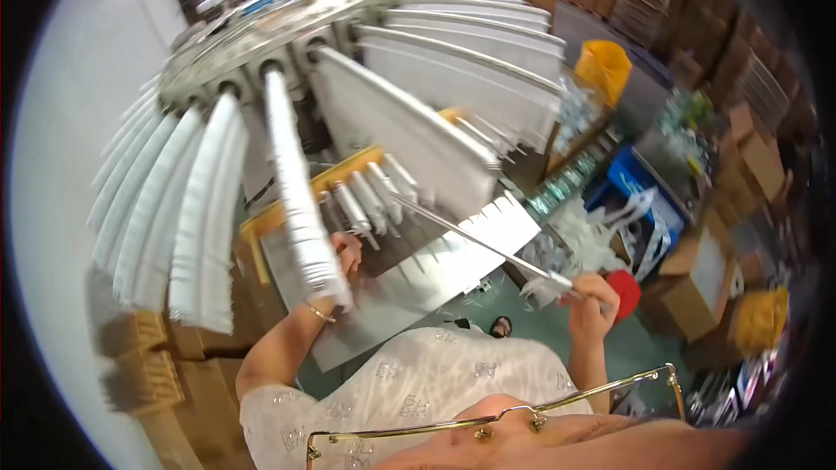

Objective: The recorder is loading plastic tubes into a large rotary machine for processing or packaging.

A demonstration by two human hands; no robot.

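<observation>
My right hand (592, 303) is closed round the end of a long thin metal rod (488, 248), which slants up and left over the metal tabletop (405, 292). The rod's far end reaches several silver rollers (353, 204) beside a yellow wooden bar. My left hand (347, 252) is bent beside a white ribbed arm (299, 183), which partly hides it. Its fingers look curled, but what they hold does not show. That arm hangs from a large round rack (196, 78), with white sheets (418, 126) hanging from other arms around it.
At the right are a blue crate (640, 178) with clear plastic, a yellow bag (603, 70) and open cardboard boxes (692, 287). A red round thing (623, 294) lies just beyond my right hand. Cardboard boxes (205, 392) stand at lower left.
</observation>
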